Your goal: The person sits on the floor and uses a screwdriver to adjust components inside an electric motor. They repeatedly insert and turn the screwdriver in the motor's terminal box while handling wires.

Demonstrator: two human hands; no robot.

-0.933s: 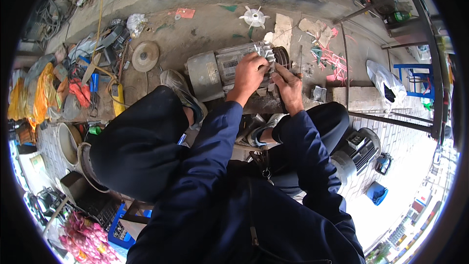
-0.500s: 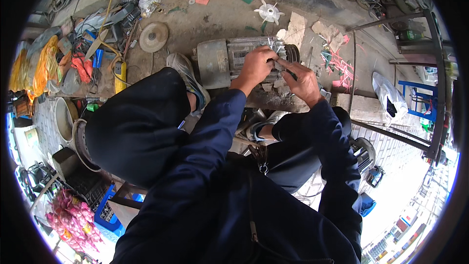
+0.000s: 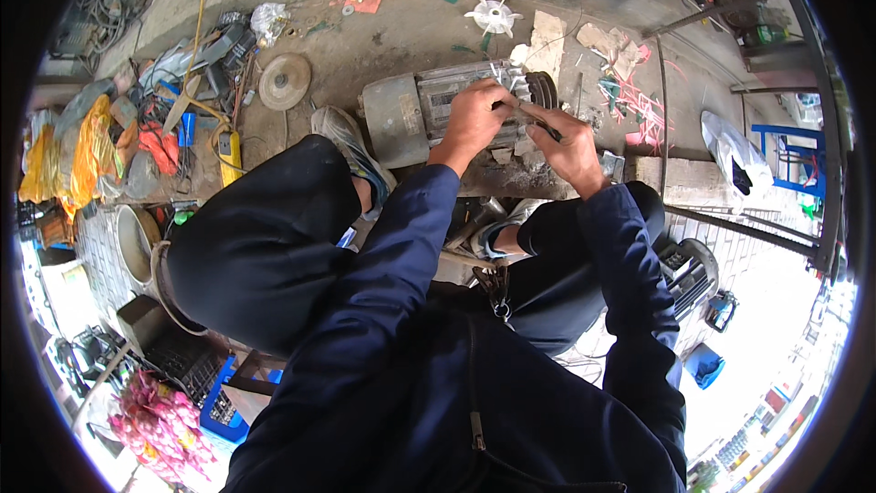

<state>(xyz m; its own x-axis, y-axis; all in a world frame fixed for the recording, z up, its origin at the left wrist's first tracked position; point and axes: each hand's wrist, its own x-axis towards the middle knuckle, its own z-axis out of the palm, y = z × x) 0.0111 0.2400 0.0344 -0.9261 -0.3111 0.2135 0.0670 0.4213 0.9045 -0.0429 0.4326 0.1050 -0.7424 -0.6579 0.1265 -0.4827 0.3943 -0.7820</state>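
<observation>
A grey electric motor (image 3: 394, 123) lies on its side on the dirty floor, its dark ringed end (image 3: 542, 91) to the right. My left hand (image 3: 474, 125) is closed above that end, fingers pinched together; what they hold is too small to make out. My right hand (image 3: 573, 151) is closed on a slim dark tool (image 3: 547, 130), whose exact kind is unclear. The two hands' fingertips nearly meet over the motor's right end, where thin white strips stick up. Fingers hide part of the motor.
Beyond the motor lie a white fan wheel (image 3: 493, 15) and cardboard scraps (image 3: 547, 41). A round metal disc (image 3: 285, 82), a yellow clamp meter (image 3: 230, 157) and plastic bags (image 3: 91, 151) are on the left. Pink and white strips (image 3: 643, 110) and a metal frame (image 3: 824, 128) stand right.
The whole view has shifted and tilted slightly. Both hands keep nearly the same closed pose over the motor's right end.
</observation>
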